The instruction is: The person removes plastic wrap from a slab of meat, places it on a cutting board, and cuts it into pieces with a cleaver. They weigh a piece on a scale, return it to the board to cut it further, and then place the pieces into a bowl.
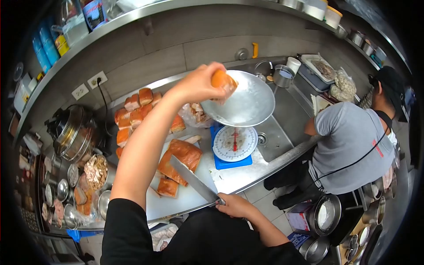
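Note:
My left hand [201, 84] is closed on a piece of roast pork [224, 82] with golden-brown skin, held over the left side of a round metal pan [251, 99]. That pan sits on top of a blue kitchen scale [235, 144] with a white dial. My right hand [234, 206] grips the handle of a broad kitchen knife [194, 180]. The blade lies across a large slab of roast pork [183, 154] on a white cutting board [161, 205]. A smaller cut piece [168, 187] rests in front of the slab.
Several roast pork chunks [136, 115] stand behind the board, beside a plastic bag of meat [194, 115]. A sink [282, 132] lies right of the scale. A co-worker in a grey shirt [353, 145] bends over the counter at the right. A shelf [185, 9] runs overhead.

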A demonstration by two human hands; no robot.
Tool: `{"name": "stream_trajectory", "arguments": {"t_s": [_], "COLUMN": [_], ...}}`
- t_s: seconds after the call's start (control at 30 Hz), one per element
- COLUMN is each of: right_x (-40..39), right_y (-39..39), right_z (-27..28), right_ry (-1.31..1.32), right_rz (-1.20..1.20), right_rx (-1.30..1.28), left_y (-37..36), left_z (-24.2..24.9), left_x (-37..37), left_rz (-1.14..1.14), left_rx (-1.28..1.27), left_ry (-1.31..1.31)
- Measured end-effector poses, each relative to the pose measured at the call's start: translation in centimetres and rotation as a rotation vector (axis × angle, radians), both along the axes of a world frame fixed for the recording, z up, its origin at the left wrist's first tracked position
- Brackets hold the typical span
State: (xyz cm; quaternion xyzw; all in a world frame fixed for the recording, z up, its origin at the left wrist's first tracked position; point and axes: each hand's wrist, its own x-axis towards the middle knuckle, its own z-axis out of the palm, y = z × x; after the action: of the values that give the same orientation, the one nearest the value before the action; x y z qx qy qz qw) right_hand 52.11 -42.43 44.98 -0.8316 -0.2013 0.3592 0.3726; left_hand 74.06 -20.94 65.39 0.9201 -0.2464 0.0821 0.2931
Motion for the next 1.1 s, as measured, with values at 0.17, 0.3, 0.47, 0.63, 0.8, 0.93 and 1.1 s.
{"name": "stream_trajectory", "arguments": {"t_s": [0.17, 0.3, 0.47, 0.63, 0.8, 0.93, 1.1], "right_x": [0.1, 0.2, 0.6, 0.9, 1.1, 0.9, 1.0], "right_y": [-1.5, -2.3, -2.5, -2.4, -2.5, -2.8, -3.2], "right_z": [-0.1, -1.3, -0.5, -0.6, -0.6, -0.5, -0.4], "right_ry": [-0.01, -0.058, 0.028, -0.017, -0.038, -0.059, -0.057], "right_rz": [-0.031, -0.043, -0.046, 0.008, 0.03, 0.03, 0.037], "right_rx": [0.028, 0.063, 0.057, 0.071, 0.077, 0.07, 0.056], "left_y": [-4.5, -5.5, -5.6, -5.5, -5.3, -5.3, -5.8], "left_z": [-2.5, -3.1, -3.7, -3.9, -4.4, -4.3, -3.9], "left_x": [3.6, 3.6, 3.8, 4.0, 4.3, 4.2, 3.9], "left_rz": [0.059, 0.086, 0.111, 0.147, 0.181, 0.173, 0.182], "left_rx": [0.494, 0.604, 0.613, 0.631, 0.613, 0.601, 0.585], "left_ry": [0.17, 0.261, 0.259, 0.287, 0.281, 0.27, 0.282]}}
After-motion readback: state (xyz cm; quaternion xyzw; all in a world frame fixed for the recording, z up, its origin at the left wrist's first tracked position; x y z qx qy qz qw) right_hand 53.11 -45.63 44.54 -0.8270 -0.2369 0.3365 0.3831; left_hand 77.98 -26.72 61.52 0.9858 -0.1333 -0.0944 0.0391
